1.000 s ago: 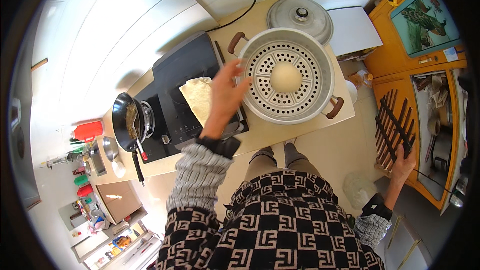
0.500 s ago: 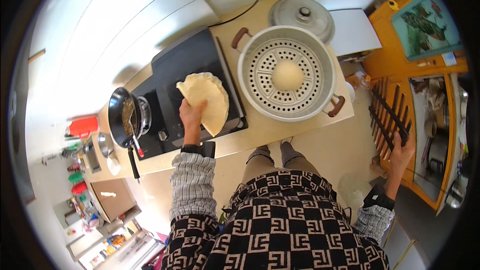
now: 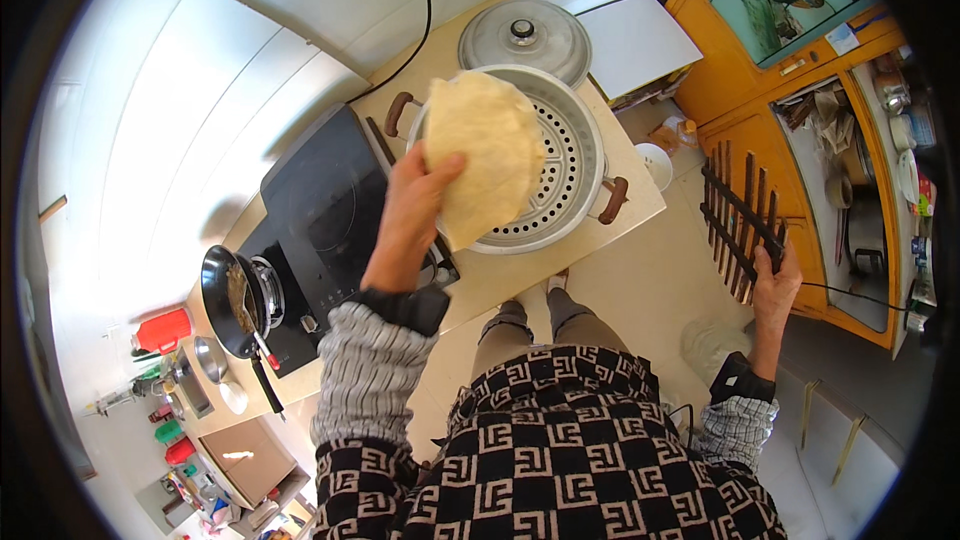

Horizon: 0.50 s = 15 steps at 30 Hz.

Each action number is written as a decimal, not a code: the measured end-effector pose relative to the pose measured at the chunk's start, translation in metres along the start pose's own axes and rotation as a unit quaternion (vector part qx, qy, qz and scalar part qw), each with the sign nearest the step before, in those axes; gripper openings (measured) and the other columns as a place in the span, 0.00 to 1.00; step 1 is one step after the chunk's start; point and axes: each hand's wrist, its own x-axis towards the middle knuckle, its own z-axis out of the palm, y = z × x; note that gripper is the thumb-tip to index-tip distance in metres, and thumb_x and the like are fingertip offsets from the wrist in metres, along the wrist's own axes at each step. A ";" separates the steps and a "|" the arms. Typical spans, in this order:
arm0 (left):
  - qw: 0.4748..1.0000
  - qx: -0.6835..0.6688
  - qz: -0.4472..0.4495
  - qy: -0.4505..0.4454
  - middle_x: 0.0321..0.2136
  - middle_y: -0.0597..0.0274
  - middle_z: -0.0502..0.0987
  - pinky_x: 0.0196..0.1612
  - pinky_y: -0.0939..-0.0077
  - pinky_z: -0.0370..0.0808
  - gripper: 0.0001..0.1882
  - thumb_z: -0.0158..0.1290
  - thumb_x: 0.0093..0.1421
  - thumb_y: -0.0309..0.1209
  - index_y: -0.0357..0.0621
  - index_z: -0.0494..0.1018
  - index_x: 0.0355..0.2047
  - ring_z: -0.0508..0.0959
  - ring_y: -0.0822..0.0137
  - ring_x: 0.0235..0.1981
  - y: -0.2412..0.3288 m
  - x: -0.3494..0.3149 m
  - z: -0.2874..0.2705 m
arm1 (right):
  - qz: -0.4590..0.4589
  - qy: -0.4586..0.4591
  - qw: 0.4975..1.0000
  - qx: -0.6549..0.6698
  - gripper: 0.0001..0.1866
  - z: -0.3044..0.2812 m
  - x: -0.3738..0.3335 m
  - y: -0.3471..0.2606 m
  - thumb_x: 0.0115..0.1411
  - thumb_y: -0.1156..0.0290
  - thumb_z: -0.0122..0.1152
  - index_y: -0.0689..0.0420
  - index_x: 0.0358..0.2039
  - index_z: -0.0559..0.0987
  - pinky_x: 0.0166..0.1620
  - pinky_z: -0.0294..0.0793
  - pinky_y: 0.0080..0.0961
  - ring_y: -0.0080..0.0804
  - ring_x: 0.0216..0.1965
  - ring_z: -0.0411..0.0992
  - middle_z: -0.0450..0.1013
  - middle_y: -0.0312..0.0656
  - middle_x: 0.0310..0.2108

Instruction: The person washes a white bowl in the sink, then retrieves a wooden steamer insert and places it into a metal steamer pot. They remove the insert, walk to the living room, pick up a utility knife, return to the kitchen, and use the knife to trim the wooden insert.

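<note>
My left hand (image 3: 405,210) grips a large half-moon of pale folded dough (image 3: 490,160), thumb on top. It hangs over the aluminium steamer pot (image 3: 592,135), hiding the left part of the perforated steamer tray (image 3: 568,165). The round pale dough ball in the pot earlier is now out of sight behind the half-moon. Far out on the right, my right hand (image 3: 778,282) is closed around the end of a dark bar on a wooden slatted rack (image 3: 743,208), held above the floor near the cupboard.
A domed lid (image 3: 540,45) lies behind the pot, which has brown side handles. Left of it are a black cooktop (image 3: 330,205) and a frying pan (image 3: 215,290) with brown food and a red-handled utensil. An orange cupboard (image 3: 740,125) stands open at the right.
My left hand has carried the folded dough from above the cooktop rightward over the steamer pot. The view has shifted; my right hand still holds the rack.
</note>
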 end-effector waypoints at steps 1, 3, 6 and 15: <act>1.000 -0.005 -0.025 -0.016 0.46 0.56 0.82 0.50 0.71 0.79 0.18 0.59 0.65 0.24 0.31 0.74 0.54 0.82 0.66 0.44 -0.012 0.015 0.010 | 0.000 0.000 1.000 -0.003 0.07 -0.001 -0.001 0.000 0.63 0.80 0.62 0.67 0.41 0.76 0.36 0.71 0.29 0.32 0.30 0.68 0.71 0.45 0.28; 0.997 0.023 -0.064 -0.027 0.46 0.55 0.82 0.50 0.71 0.80 0.18 0.59 0.66 0.26 0.32 0.74 0.54 0.83 0.66 0.43 -0.033 0.038 0.018 | -0.003 0.003 1.000 -0.011 0.08 -0.002 -0.002 0.001 0.63 0.80 0.62 0.67 0.42 0.76 0.36 0.71 0.30 0.32 0.31 0.68 0.72 0.46 0.29; 0.981 0.184 -0.053 0.011 0.44 0.54 0.82 0.47 0.68 0.80 0.21 0.62 0.62 0.28 0.34 0.74 0.55 0.83 0.63 0.41 -0.058 0.060 0.018 | -0.010 0.012 1.000 -0.009 0.10 -0.004 -0.004 0.000 0.63 0.80 0.61 0.67 0.44 0.76 0.37 0.71 0.30 0.32 0.31 0.68 0.72 0.45 0.29; 0.967 0.252 -0.002 -0.027 0.60 0.49 0.72 0.55 0.66 0.75 0.33 0.65 0.61 0.36 0.39 0.68 0.63 0.75 0.60 0.57 -0.027 0.002 0.017 | -0.104 0.022 0.994 0.014 0.17 -0.034 0.015 -0.063 0.58 0.85 0.62 0.66 0.49 0.79 0.39 0.73 0.28 0.33 0.34 0.73 0.75 0.46 0.35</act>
